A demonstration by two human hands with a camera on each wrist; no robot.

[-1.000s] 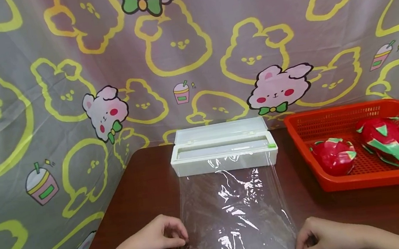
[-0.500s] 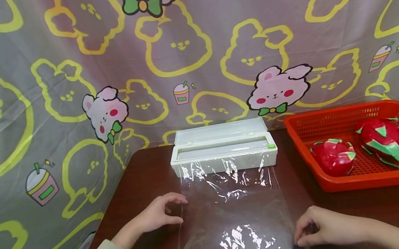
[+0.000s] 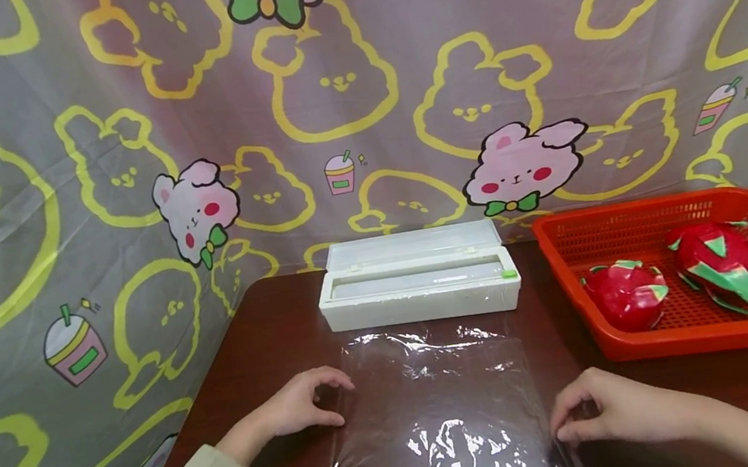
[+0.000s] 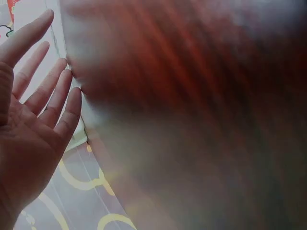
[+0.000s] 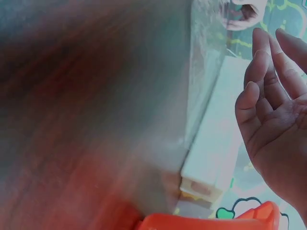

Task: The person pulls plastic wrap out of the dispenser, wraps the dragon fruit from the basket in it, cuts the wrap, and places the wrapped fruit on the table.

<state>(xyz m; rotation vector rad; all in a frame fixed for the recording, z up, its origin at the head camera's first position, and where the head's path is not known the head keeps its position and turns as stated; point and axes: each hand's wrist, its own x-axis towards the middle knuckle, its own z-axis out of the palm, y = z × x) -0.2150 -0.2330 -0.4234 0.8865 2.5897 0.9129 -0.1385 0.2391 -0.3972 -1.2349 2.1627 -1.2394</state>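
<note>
A clear sheet of cling film [image 3: 435, 389] lies on the dark table, wrinkled and shiny along its near edge. Its far edge is apart from the white cling film dispenser [image 3: 418, 307], whose lid [image 3: 413, 244] stands up. My left hand [image 3: 297, 403] is by the film's left edge, thumb and fingers spread apart; in the left wrist view its fingers [image 4: 67, 108] are fairly straight. At the right edge of the film, my right hand [image 3: 609, 407] pinches the film between thumb and fingertips, with the other fingers [image 5: 248, 98] curled.
To the right stands a red plastic basket [image 3: 640, 345] with two red dragon fruits, a smaller one [image 3: 627, 296] and a larger one [image 3: 720, 253]. A cartoon-print curtain [image 3: 391, 91] hangs behind and to the left of the table [image 3: 274, 331]. A green slider [image 3: 509, 274] sits on the dispenser.
The film has come away from the dispenser, and its far edge lies nearer to me. My left hand has let go of the film's edge and moved up. My right hand has risen slightly.
</note>
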